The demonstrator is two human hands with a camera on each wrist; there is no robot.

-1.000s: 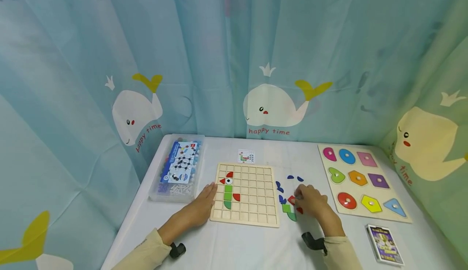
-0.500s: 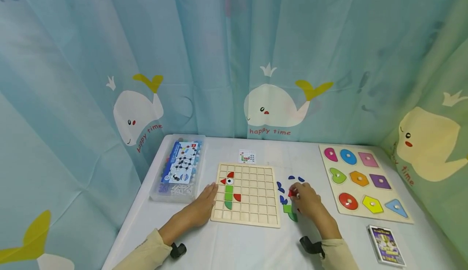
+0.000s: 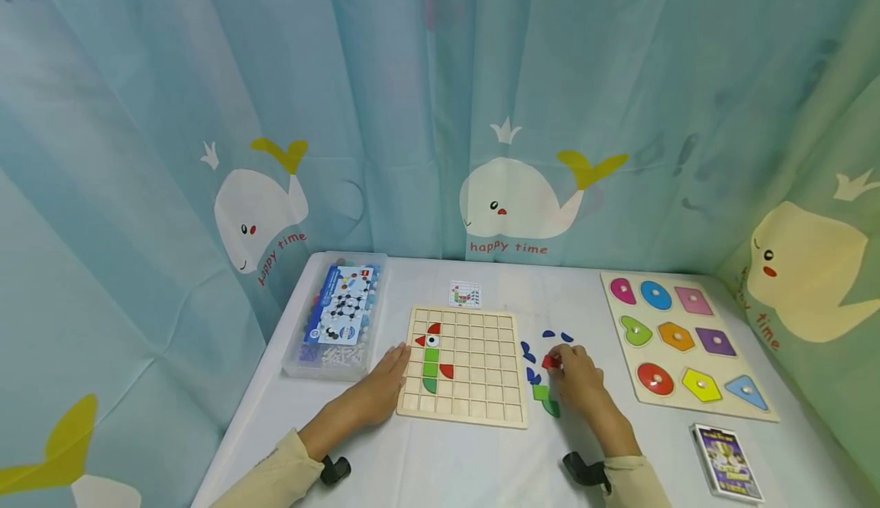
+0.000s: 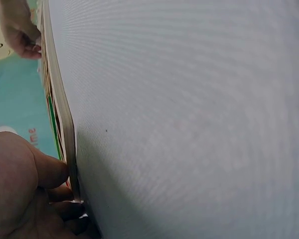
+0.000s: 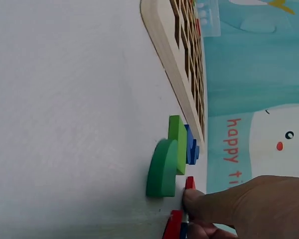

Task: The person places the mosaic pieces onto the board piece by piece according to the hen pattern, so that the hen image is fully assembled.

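A wooden grid board [image 3: 481, 386] lies mid-table with a red, green and eye-patterned figure [image 3: 430, 355] in its left columns. My left hand [image 3: 395, 360] lies flat, fingers straight, touching the board's left edge [image 4: 60, 109]. Right of the board, my right hand [image 3: 558, 367] pinches a small red piece [image 3: 548, 361] just above the table. Loose blue pieces [image 3: 526, 352] and green pieces [image 3: 541, 395] lie beside it. The right wrist view shows the green pieces [image 5: 164, 167], a blue one [image 5: 191, 144] and the red piece [image 5: 189, 183] at my fingertip.
A clear plastic box [image 3: 296, 363] with a blue booklet stands left of the board. A knobbed shape puzzle [image 3: 681, 340] lies at the right, a card deck [image 3: 726, 461] near the front right. A small pattern card [image 3: 464, 294] lies behind the board. Whale-print curtains enclose the table.
My right hand picked the red piece up from beside the green pieces and drew it slightly farther away and left. The left hand stayed still.
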